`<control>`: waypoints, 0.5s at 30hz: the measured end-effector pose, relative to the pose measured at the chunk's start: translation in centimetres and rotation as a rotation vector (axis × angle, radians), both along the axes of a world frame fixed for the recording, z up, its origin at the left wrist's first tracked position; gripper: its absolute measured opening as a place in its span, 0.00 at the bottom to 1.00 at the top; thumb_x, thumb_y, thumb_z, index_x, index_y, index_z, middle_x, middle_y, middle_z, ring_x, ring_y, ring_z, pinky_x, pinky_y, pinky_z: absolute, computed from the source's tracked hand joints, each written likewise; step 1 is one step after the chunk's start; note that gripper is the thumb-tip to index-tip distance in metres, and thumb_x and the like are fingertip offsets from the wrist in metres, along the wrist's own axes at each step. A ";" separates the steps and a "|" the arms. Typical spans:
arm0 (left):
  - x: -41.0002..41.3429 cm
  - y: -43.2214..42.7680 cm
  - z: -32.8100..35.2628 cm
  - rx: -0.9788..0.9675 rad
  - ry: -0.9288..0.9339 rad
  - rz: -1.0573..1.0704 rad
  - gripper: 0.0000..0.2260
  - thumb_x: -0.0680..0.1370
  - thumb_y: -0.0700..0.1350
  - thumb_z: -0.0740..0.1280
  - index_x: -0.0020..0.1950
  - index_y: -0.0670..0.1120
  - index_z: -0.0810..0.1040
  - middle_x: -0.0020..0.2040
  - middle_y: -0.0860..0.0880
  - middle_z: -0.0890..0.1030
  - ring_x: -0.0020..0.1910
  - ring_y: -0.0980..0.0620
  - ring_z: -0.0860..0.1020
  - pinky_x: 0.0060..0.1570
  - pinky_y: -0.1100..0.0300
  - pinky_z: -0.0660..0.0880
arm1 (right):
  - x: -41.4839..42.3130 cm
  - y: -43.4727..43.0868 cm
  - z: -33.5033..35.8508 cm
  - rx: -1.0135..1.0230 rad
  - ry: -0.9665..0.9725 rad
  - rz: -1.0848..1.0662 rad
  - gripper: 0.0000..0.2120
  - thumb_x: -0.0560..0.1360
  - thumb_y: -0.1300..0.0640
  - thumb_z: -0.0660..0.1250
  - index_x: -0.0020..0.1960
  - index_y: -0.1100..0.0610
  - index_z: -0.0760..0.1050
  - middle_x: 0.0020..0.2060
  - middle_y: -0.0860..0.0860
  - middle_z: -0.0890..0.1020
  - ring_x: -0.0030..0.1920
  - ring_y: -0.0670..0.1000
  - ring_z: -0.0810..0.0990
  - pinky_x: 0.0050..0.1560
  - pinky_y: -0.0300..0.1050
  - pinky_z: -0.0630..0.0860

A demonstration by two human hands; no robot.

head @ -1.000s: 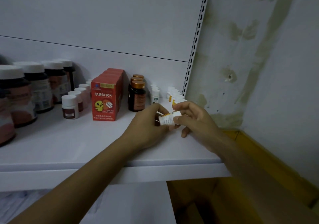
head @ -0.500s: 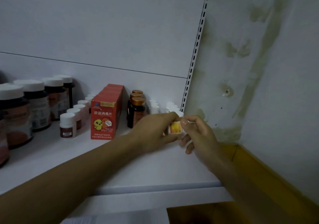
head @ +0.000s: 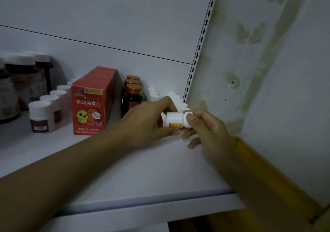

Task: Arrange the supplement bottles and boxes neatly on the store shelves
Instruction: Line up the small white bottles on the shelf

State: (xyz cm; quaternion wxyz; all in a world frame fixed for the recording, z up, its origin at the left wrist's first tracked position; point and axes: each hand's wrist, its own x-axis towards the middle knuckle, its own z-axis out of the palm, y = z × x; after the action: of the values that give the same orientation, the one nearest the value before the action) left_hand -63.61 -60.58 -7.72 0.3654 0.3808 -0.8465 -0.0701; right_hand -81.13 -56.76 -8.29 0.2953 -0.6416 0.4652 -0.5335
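Observation:
A small white bottle (head: pixel 175 119) with an orange label lies tilted on its side just above the white shelf (head: pixel 125 174), held between both hands. My left hand (head: pixel 146 122) grips its base end from the left. My right hand (head: pixel 203 130) pinches its cap end with thumb and fingers. Behind them a row of small white bottles (head: pixel 176 99) runs to the shelf's right rear corner.
Red boxes (head: pixel 89 106) with a yellow chick stand in a row at centre left. Dark bottles with bronze caps (head: pixel 133 96) sit right of them. Small white-capped bottles (head: pixel 40 116) and large dark jars (head: pixel 21 81) fill the left. A stained wall (head: pixel 267 71) bounds the right.
Both hands have kept hold of the small white bottle and turned it, so its label now faces down and forward. The view has tilted a little.

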 end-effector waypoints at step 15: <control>0.0 -1.0 -1.6 0.095 -0.296 -0.097 0.22 0.75 0.62 0.64 0.65 0.54 0.74 0.64 0.56 0.74 0.63 0.58 0.70 0.63 0.61 0.66 | -0.9 -0.7 -0.7 -0.021 0.339 -0.364 0.19 0.72 0.51 0.72 0.59 0.49 0.68 0.51 0.47 0.78 0.44 0.45 0.78 0.46 0.44 0.77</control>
State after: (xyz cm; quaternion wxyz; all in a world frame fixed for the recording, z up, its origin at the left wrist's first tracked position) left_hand -63.63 -61.55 -9.33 0.2144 0.3624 -0.9043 -0.0709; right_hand -82.04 -57.51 -8.99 0.1056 -0.6304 0.6105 -0.4676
